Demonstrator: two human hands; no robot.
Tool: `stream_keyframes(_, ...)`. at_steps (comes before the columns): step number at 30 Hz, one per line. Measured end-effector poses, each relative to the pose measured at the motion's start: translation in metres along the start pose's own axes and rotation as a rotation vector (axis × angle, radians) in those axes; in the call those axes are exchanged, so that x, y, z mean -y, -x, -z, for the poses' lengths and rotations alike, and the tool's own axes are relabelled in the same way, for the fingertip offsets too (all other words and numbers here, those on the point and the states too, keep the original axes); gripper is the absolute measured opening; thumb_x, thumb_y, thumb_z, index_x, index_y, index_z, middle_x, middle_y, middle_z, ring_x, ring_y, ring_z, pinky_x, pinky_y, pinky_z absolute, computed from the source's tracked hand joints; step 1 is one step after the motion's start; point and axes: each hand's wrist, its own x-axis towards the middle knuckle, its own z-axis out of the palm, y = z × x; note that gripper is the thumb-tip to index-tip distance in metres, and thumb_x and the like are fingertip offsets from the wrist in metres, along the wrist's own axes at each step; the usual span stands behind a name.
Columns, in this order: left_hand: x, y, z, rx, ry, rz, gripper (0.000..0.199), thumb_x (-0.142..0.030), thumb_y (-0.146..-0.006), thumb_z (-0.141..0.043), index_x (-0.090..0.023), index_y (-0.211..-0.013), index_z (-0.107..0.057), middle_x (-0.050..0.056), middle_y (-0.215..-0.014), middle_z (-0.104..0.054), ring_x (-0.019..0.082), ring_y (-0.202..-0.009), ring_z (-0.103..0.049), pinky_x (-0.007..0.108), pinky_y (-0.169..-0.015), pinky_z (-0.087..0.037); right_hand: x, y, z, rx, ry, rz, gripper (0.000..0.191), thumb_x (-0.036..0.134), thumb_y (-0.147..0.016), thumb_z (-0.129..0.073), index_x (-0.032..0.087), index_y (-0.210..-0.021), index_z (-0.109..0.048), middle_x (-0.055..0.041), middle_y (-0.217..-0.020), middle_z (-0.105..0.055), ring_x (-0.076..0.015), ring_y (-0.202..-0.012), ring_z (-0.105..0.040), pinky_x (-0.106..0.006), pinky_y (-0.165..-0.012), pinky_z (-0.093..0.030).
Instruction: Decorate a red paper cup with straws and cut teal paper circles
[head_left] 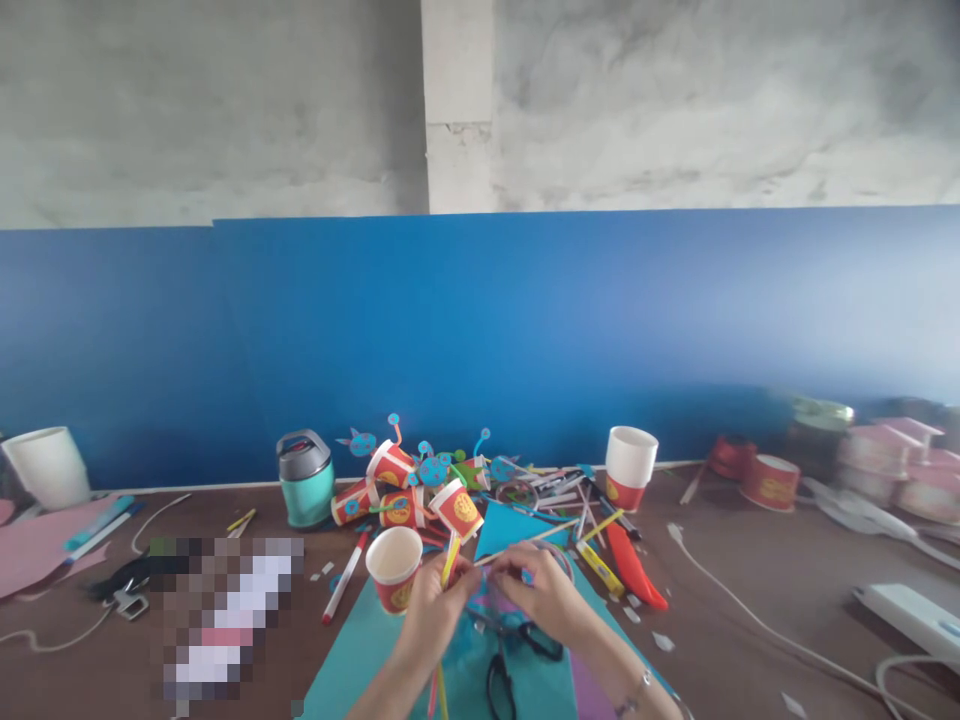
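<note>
My left hand [439, 590] is closed, with a narrow yellow strip [451, 558] standing up out of its fingers. Close beside it, my right hand [544, 585] has its fingertips pinched together; what they hold is too small to make out. A thin pale stick [532, 542] slants up just beyond both hands. Beneath the wrists lie scissors [501, 685] with black handles, on teal paper sheets [360, 660]. A red and white paper cup [394, 570] stands just left of my left hand. Behind the hands are several tipped paper cups [457, 508] with blue spotted paper pieces.
Two stacked paper cups [631, 465] stand at the back right. A red-handled tool [634, 570], a yellow box cutter [600, 570] and paper scraps lie right of the hands. Left are a red-capped marker [345, 578] and a teal container [306, 480]. A white cable [750, 610] crosses the right side.
</note>
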Motion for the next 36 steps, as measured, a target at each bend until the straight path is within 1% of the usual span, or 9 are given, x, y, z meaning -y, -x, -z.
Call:
stream_keyframes(4,0.001,0.000,-0.002,0.030,0.062,0.123,0.047,-0.064,-0.065,-0.071,-0.018,-0.067,-0.059,-0.010,-0.048,-0.030,0.007,-0.045,-0.025,0.023,-0.044,-0.017,-0.002,-0.002,0.000,-0.019,-0.034,-0.020,0.023,0.029,-0.081,-0.054,0.018,-0.072,-0.073,-0.0034,-0.067,-0.069,-0.0191,-0.068,-0.060,-0.027,-0.063,-0.045)
stream_keyframes(7,0.002,0.005,-0.006,0.094,0.172,0.241,0.060,-0.075,-0.063,-0.065,-0.020,-0.086,-0.060,-0.013,-0.048,-0.022,0.006,-0.042,-0.016,0.023,-0.043,-0.010,-0.007,-0.004,0.000,-0.050,-0.049,-0.034,0.025,0.032,-0.081,-0.054,0.018,-0.068,-0.070,-0.0018,-0.062,-0.065,-0.0173,-0.063,-0.056,-0.026,-0.059,-0.042)
stream_keyframes(10,0.000,0.009,-0.008,0.128,0.279,0.328,0.067,-0.076,-0.058,-0.069,-0.023,-0.097,-0.057,-0.014,-0.049,-0.021,0.006,-0.042,-0.015,0.022,-0.044,-0.007,-0.012,-0.005,0.002,-0.072,-0.136,-0.061,0.026,0.035,-0.080,-0.055,0.017,-0.066,-0.068,-0.0001,-0.058,-0.060,-0.0151,-0.058,-0.051,-0.025,-0.057,-0.039)
stream_keyframes(13,-0.002,0.009,-0.006,0.141,0.370,0.374,0.064,-0.072,-0.056,-0.071,-0.023,-0.094,-0.056,-0.013,-0.048,-0.027,0.005,-0.041,-0.014,0.023,-0.045,-0.004,-0.011,-0.005,0.004,-0.078,-0.252,-0.117,0.027,0.039,-0.077,-0.060,0.016,-0.065,-0.066,0.0022,-0.054,-0.053,-0.0126,-0.053,-0.045,-0.024,-0.052,-0.033)
stream_keyframes(16,-0.003,0.008,-0.004,0.215,0.411,0.441,0.060,-0.071,-0.056,-0.069,-0.021,-0.087,-0.054,-0.013,-0.048,-0.030,0.004,-0.041,-0.013,0.023,-0.045,0.000,-0.004,-0.004,0.006,-0.009,-0.445,-0.164,0.032,0.048,-0.074,-0.066,0.016,-0.068,-0.066,0.0037,-0.053,-0.049,-0.0100,-0.050,-0.040,-0.023,-0.048,-0.029)
stream_keyframes(18,-0.003,0.009,-0.005,0.261,0.393,0.480,0.059,-0.071,-0.057,-0.068,-0.021,-0.082,-0.052,-0.014,-0.047,-0.030,0.003,-0.040,-0.013,0.022,-0.045,0.000,0.002,-0.002,0.006,0.033,-0.535,-0.171,0.037,0.052,-0.072,-0.069,0.015,-0.069,-0.067,0.0038,-0.054,-0.049,-0.0091,-0.049,-0.038,-0.023,-0.048,-0.029)
stream_keyframes(23,0.000,0.013,-0.012,0.279,0.331,0.473,0.061,-0.077,-0.059,-0.065,-0.021,-0.078,-0.050,-0.013,-0.047,-0.033,0.002,-0.038,-0.015,0.024,-0.044,0.001,0.009,0.000,0.005,0.029,-0.525,-0.158,0.041,0.056,-0.069,-0.073,0.015,-0.067,-0.068,0.0039,-0.053,-0.050,-0.0081,-0.049,-0.037,-0.022,-0.047,-0.028)
stream_keyframes(30,-0.001,0.015,-0.013,0.319,0.331,0.428,0.066,-0.080,-0.056,-0.066,-0.020,-0.079,-0.052,-0.012,-0.049,-0.036,0.003,-0.039,-0.018,0.024,-0.043,-0.001,0.003,-0.002,0.006,0.005,-0.677,-0.183,0.047,0.061,-0.067,-0.073,0.015,-0.069,-0.064,0.0056,-0.052,-0.047,-0.0076,-0.048,-0.037,-0.022,-0.048,-0.027)
stream_keyframes(36,0.001,0.015,-0.013,0.377,0.301,0.367,0.066,-0.084,-0.058,-0.061,-0.022,-0.076,-0.045,-0.014,-0.048,-0.032,0.003,-0.038,-0.014,0.024,-0.041,-0.003,0.007,-0.001,0.006,0.025,-0.583,-0.183,0.043,0.057,-0.068,-0.074,0.015,-0.069,-0.064,0.0048,-0.054,-0.047,-0.0085,-0.051,-0.038,-0.023,-0.049,-0.028)
